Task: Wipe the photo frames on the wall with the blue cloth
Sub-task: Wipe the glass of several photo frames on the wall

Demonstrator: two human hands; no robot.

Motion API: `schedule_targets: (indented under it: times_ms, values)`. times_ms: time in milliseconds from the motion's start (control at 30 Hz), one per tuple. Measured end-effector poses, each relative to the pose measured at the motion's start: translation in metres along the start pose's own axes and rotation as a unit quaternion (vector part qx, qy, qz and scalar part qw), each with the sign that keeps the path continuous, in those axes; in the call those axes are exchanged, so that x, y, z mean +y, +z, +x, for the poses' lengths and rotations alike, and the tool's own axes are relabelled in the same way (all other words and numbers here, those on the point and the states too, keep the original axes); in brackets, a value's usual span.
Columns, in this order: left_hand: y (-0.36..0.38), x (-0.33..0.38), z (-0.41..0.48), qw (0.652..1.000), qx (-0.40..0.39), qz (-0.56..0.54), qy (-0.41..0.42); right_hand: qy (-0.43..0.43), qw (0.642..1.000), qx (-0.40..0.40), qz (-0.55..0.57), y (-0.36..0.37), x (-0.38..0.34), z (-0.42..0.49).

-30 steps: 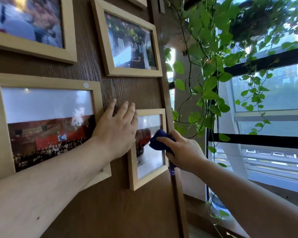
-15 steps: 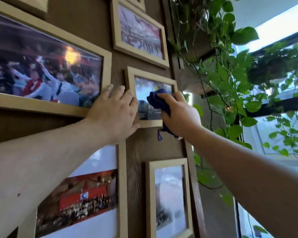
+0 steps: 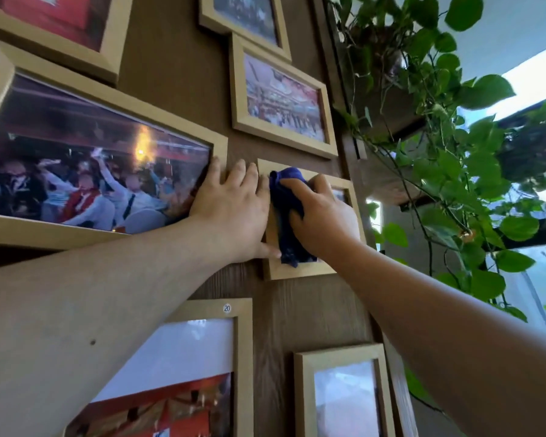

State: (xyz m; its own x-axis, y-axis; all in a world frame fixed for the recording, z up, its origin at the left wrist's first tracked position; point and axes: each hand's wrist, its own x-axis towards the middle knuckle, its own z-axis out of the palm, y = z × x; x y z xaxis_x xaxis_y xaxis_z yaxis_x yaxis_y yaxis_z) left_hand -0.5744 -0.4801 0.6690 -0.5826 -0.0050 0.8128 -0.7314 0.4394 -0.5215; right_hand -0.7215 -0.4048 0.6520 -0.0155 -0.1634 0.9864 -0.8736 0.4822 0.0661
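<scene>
A: Right hand is on the small frame at mid-wall, fingers clamped on the blue cloth, which is pressed flat against the glass.

B: And the left hand?

A: Spread flat, fingers apart, resting on the brown wall and touching the small frame's left edge, just beside the big frame.

B: How would that cloth handle?

A: Soft and limp by the look of it; a loose tail hangs down to the lower rail. Best bunched in the palm. The frames look like light wood with glass fronts, so likely fragile; steady them by the edge.

B: Any writing?

A: A round sticker reading "20" on the lower frame. Nothing else legible.
</scene>
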Motion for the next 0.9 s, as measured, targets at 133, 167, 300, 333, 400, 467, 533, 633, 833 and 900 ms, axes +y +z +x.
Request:
schedule_targets:
  times_ms: [133,167,300,333,400,467,533,633,833,900]
  values:
    - [-0.002,0.002,0.007,1.0,-0.016,0.011,0.022,0.017,0.999,0.0,-0.027,0.006,0.026,-0.003]
    - [-0.002,0.003,0.008,0.999,-0.015,0.016,0.026,0.03,0.999,-0.005,-0.034,0.007,0.035,-0.004]
    - [-0.002,0.003,0.01,0.999,-0.021,0.021,0.03,0.12,0.988,-0.04,-0.087,0.008,0.076,-0.005]
    - [-0.002,0.003,0.01,0.999,-0.021,0.022,0.03,0.142,0.983,-0.053,-0.104,0.007,0.082,-0.005]
    - [-0.002,0.003,0.01,0.999,-0.018,0.022,0.03,0.161,0.976,-0.071,-0.124,0.007,0.087,-0.004]
    - [-0.002,0.003,0.009,0.999,-0.021,0.018,0.03,0.149,0.98,-0.07,-0.114,0.006,0.079,-0.003]
    - [-0.003,0.003,0.009,0.999,-0.025,0.014,0.031,0.109,0.988,-0.061,-0.085,0.003,0.063,-0.005]
    - [-0.005,0.004,0.009,0.999,-0.025,0.015,0.033,-0.005,0.997,-0.055,-0.059,-0.004,0.029,-0.014]
    - [-0.005,0.006,0.01,0.999,-0.029,0.02,0.03,-0.061,0.989,-0.08,-0.108,-0.01,0.033,-0.028]
    - [-0.004,0.005,0.01,0.999,-0.029,0.016,0.032,-0.007,0.986,-0.088,-0.14,-0.007,0.056,-0.031]
